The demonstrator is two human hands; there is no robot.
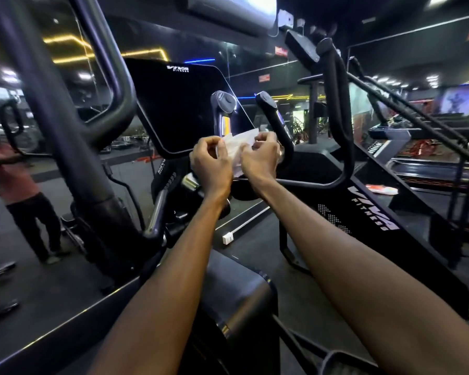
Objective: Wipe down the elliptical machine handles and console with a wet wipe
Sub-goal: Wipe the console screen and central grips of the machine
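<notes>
Far to the left a big moving handle (52, 109) of the elliptical rises as a thick dark bar, well apart from both hands. Next along is the console (182, 106), its screen dark and tilted, with a logo near the top edge. Just beside the console's lower right corner stand two short fixed grips: the left grip (224, 109) with a yellow panel, and the right grip (275, 117), which curves down into a loop.

In front of those grips, both hands are raised. The left hand (211, 163) is curled, thumb and fingers pinched on the left edge of the wet wipe (238, 147). The right hand (260, 158) is likewise closed in a pinch on the wipe's right edge. The wipe hangs crumpled between them, touching neither console nor grips, so it looks as though they are spreading it out and no wiping has begun.

From where I stand, the risks seem plain. A thin wet sheet pulled from both edges may tear or bunch up again. If one pinch slips, it could drop onto the machine's shroud (236, 288) or the floor and pick up grit. Pressed too wet against the console's lower edge, it might leave moisture at the seams. The tall handle could also swing if leaned on.
</notes>
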